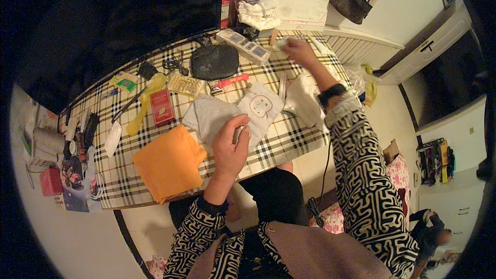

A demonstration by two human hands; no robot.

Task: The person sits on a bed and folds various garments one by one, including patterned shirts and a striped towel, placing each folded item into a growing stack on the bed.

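My left hand (pixel 231 147) hovers over folded grey cloths, its fingers curled and a gap between thumb and forefinger; I see nothing in it. Below it lie a striped grey cloth (pixel 213 113) and a pale cloth with an apple-shaped print (pixel 260 102). Further off, my right hand (pixel 301 53) reaches to the back right of the table. A small pale object (pixel 281 44), blurred, is between its fingertips. Beside that object stands a small orange-brown item (pixel 274 36). An orange folded cloth (pixel 168 164) rests at the table's front, left of my left hand.
On the plaid tablecloth (pixel 267 159) are a black pouch (pixel 215 62), a white power strip (pixel 244 46), a red box (pixel 162 107), a yellow comb (pixel 141 112) and a white cloth (pixel 304 100). A desk calendar (pixel 300 4) stands behind. Another person (pixel 430 232) is at far right.
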